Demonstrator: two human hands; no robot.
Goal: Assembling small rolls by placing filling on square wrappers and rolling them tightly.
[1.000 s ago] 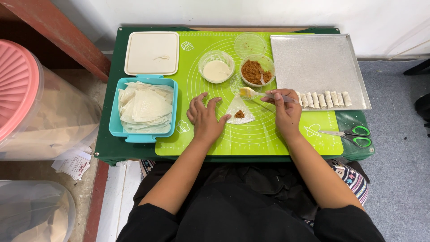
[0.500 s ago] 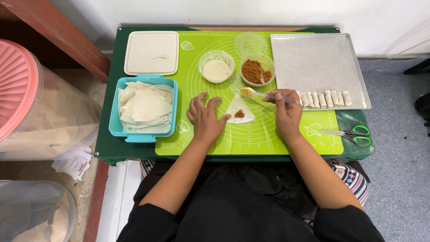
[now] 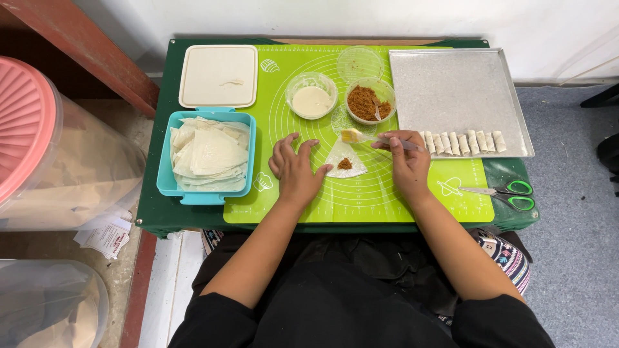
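With little changed over the last second, the left hand (image 3: 295, 169) stays flat, fingers spread, on the triangular wrapper (image 3: 345, 159) mid-mat, while the right hand (image 3: 406, 161) keeps its pinching grip on the brush (image 3: 374, 137)

A low green table (image 3: 193, 216) stands against a white wall (image 3: 387, 16) on grey carpet (image 3: 574, 258).
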